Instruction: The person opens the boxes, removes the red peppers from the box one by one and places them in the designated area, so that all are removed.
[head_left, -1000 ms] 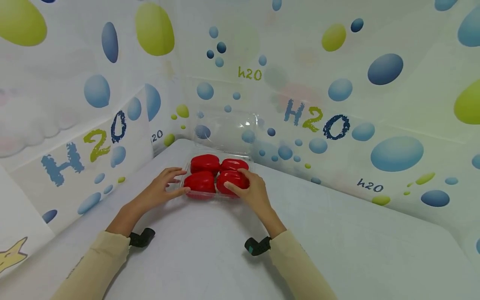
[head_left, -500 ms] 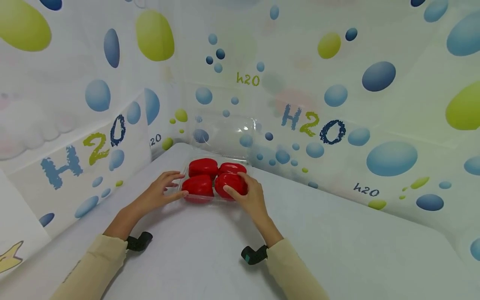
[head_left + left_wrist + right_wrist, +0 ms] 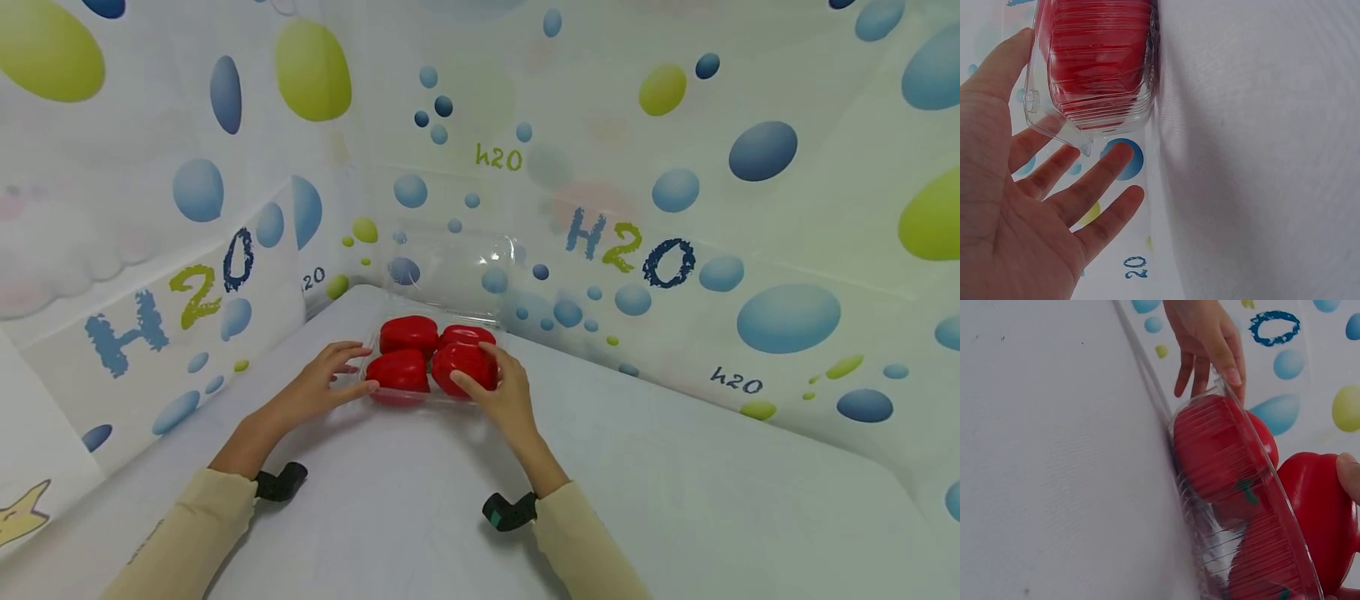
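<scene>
Several red bell peppers sit in a clear plastic clamshell box, its see-through lid standing open at the back. My right hand grips the front right pepper between thumb and fingers; in the right wrist view this pepper stands partly above the box rim. My left hand is at the box's left end, thumb at the near rim and the other fingers spread loosely behind it. Beside it is the front left pepper; two more peppers lie behind. Green stems show through the ribbed wall in the right wrist view.
The box stands on a white table near its back corner. Walls covered with bubble-patterned sheeting rise close behind it and on the left. Black wrist mounts stick out from both cuffs.
The front right pepper has risen slightly in my right hand relative to the others. My left hand stays at the box's left end. The head view has shifted a little.
</scene>
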The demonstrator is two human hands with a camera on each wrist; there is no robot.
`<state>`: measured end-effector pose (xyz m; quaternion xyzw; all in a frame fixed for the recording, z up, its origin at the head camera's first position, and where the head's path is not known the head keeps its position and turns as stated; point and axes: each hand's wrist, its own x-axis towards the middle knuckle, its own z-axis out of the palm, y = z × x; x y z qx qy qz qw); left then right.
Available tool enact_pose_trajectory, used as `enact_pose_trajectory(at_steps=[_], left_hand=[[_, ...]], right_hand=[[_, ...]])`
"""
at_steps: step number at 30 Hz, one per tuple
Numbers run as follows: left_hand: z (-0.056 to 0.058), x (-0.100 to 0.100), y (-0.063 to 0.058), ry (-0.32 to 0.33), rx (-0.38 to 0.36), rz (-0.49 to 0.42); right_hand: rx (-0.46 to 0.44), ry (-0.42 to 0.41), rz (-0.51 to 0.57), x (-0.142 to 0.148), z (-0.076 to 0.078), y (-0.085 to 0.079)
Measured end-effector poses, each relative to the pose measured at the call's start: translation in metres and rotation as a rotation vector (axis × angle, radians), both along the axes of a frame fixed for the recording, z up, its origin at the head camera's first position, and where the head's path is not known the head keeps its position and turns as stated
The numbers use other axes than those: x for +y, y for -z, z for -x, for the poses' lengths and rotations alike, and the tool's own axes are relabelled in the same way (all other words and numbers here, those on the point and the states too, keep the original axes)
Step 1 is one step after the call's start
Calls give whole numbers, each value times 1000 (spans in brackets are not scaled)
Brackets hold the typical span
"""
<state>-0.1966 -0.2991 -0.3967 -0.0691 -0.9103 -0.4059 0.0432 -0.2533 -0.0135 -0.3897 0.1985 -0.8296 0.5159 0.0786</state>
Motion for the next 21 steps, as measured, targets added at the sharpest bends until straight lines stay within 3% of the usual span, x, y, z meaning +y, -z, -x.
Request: enact_pose_trajectory(at_steps=[21], left_hand=[[-1, 2, -3, 10, 11, 13]], right_hand=[[-36, 9, 45, 10, -3, -19]])
